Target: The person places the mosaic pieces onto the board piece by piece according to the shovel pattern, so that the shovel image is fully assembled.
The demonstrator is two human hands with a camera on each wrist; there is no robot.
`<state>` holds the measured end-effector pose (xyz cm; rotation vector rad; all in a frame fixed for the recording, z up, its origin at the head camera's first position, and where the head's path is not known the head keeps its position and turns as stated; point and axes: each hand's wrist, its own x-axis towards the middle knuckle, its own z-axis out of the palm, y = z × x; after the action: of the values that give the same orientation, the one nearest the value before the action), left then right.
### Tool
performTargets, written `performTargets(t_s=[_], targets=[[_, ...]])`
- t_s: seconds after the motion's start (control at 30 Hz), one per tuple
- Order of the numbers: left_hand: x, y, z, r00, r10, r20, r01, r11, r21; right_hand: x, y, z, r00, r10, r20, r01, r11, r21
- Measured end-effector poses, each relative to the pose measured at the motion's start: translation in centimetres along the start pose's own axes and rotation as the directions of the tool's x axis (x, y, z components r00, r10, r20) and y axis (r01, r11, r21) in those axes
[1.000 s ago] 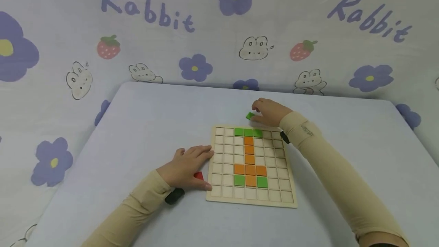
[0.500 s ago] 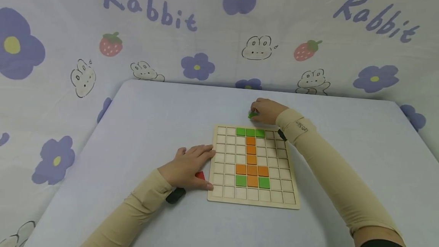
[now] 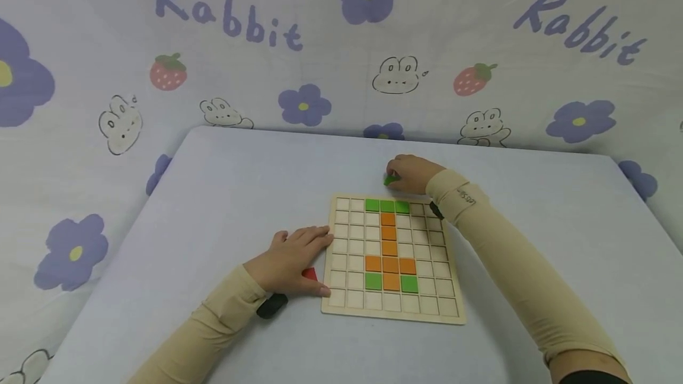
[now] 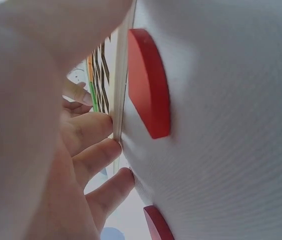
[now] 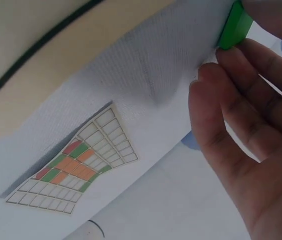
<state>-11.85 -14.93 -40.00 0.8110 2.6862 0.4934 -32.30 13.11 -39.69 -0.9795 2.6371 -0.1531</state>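
A square wooden grid board (image 3: 373,300) lies on the table with several orange tiles (image 3: 390,264) and green tiles (image 3: 387,205) in its cells. My left hand (image 3: 288,259) rests at the board's left side, fingers spread, fingertips touching its edge. Under that hand a red tile (image 4: 148,82) lies on the cloth, and a second red tile (image 4: 158,225) shows lower in the left wrist view. Beyond the board's far edge, my right hand (image 3: 415,173) pinches a loose green tile (image 5: 235,27) between thumb and fingers; the tile is tilted.
A grid pattern with green, orange and red squares (image 5: 68,167) appears in the right wrist view; it cannot be matched in the head view. White cloth (image 3: 256,194) covers the table. A patterned curtain (image 3: 341,76) hangs behind the far edge.
My right hand has closed its thumb and fingers on the green tile, which lay on the cloth at the thumb tip before. The left hand has stayed at the board's edge.
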Motion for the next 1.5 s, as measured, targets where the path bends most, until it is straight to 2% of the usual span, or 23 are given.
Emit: performTargets(t_s=[0.3,0.77,0.97,1.2,1.4,1.5], targets=[[0.0,0.0,0.4,1.0,0.002,-0.008,-0.001,1.0,0.018,-1.3,-0.6,-0.8,1.0,-0.009,-0.014,0.009,1.0,-0.025],[0.0,0.2,0.2,1.0,0.006,-0.002,-0.006,1.0,0.022,-6.6,-4.2,-2.7,0.99,-0.104,-0.093,0.095,0.991,-0.094],[-0.1,0.1,0.3,1.0,0.017,-0.009,-0.016,1.0,0.02,-9.2,-6.4,-2.8,0.967,-0.205,-0.152,0.181,0.971,-0.159],[-0.1,0.3,0.2,1.0,0.024,-0.014,-0.024,1.0,0.019,-12.0,-8.1,-1.7,0.917,-0.325,-0.231,0.27,0.932,-0.242],[-0.2,0.5,0.1,1.0,0.016,-0.008,-0.016,1.0,0.026,-14.3,-9.4,-0.5,0.912,-0.348,-0.217,0.286,0.92,-0.269],[-0.2,0.6,0.1,1.0,0.017,-0.009,-0.016,0.999,0.029,-15.4,-10.0,0.2,0.902,-0.374,-0.215,0.31,0.908,-0.281]])
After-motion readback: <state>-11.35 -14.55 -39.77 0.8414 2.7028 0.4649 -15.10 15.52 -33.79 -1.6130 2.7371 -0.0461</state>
